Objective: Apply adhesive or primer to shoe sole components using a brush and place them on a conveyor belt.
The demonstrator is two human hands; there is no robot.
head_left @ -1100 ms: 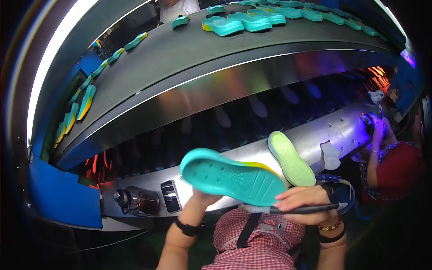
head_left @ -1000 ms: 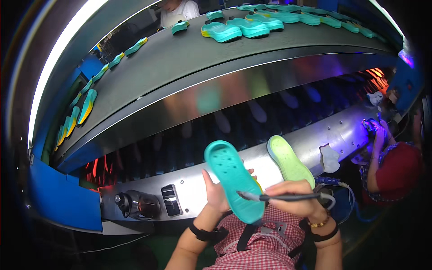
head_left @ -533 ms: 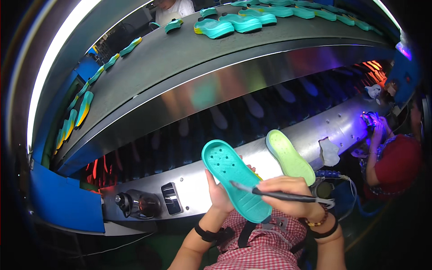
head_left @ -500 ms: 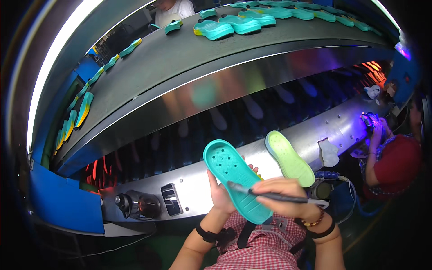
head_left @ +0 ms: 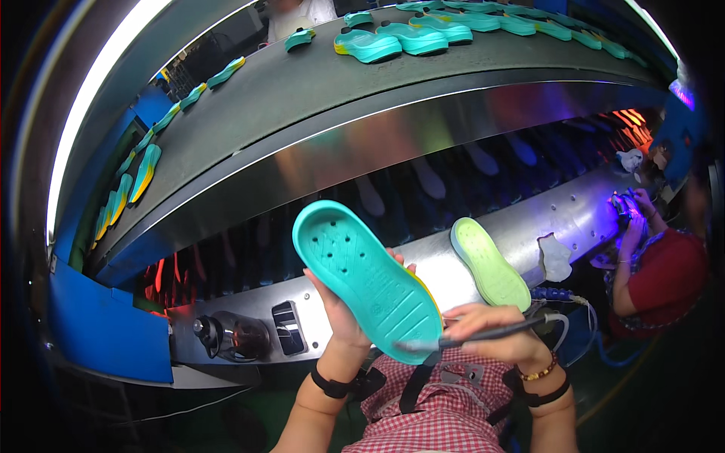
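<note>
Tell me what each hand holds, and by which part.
The left hand holds the teal shoe sole around its middle, from beneath; the right hand holds the brush by its dark handle.

your left forearm slants up and inward from the lower edge; the left hand is palm up in a cupped grip, thumb on the left, fingertips showing on the right. your right forearm rises more upright, and the right hand points leftward, its fingers gripping pen-style. your hands are near each other but apart.
</note>
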